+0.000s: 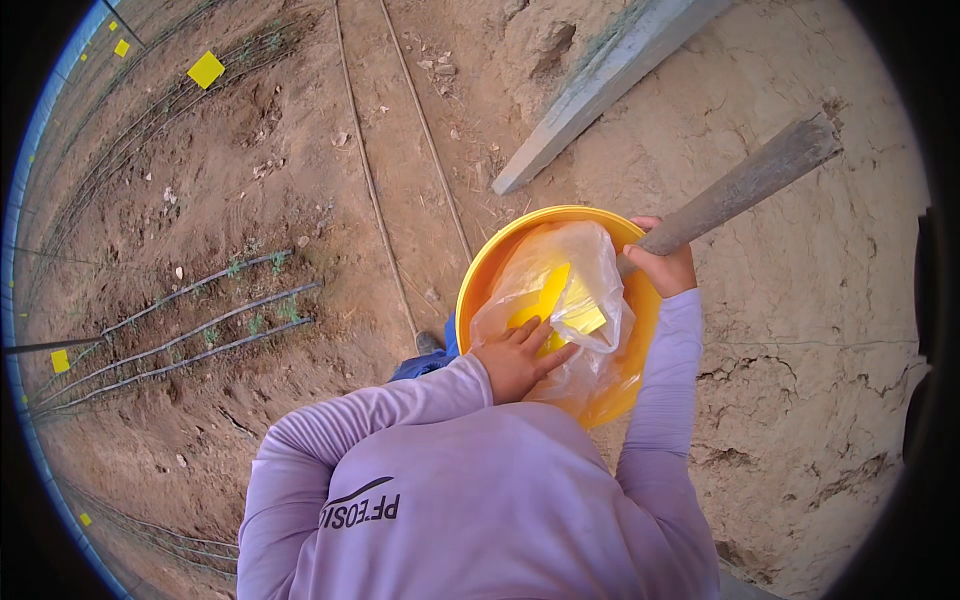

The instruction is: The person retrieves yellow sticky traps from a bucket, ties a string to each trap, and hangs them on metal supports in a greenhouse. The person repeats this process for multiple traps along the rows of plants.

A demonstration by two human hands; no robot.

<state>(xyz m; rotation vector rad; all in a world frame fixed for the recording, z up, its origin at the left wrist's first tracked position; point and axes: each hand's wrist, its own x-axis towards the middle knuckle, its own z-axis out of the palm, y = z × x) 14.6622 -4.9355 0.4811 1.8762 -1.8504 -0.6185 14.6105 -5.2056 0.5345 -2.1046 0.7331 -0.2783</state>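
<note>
A round yellow plastic tub point(478, 264) is held against my body, tilted. Inside lies a crumpled clear plastic bag point(501, 301) with flat yellow sheets point(556, 289) in it. My left hand point(523, 358) rests with fingers spread on the bag and the sheets, gripping nothing that I can see. On the tub's right side, my right hand point(664, 262) is closed around the lower part of a grey-brown pole point(739, 189), close to the rim. The pole's lower end reaches into the tub; its far end points to the upper right.
A grey concrete post point(600, 97) slants at the top. Two thin hoses point(365, 161) run along the soil path. To the left are drip lines point(214, 322) with small green plants and hanging yellow cards point(205, 70). A cracked earthen surface point(795, 300) fills the right.
</note>
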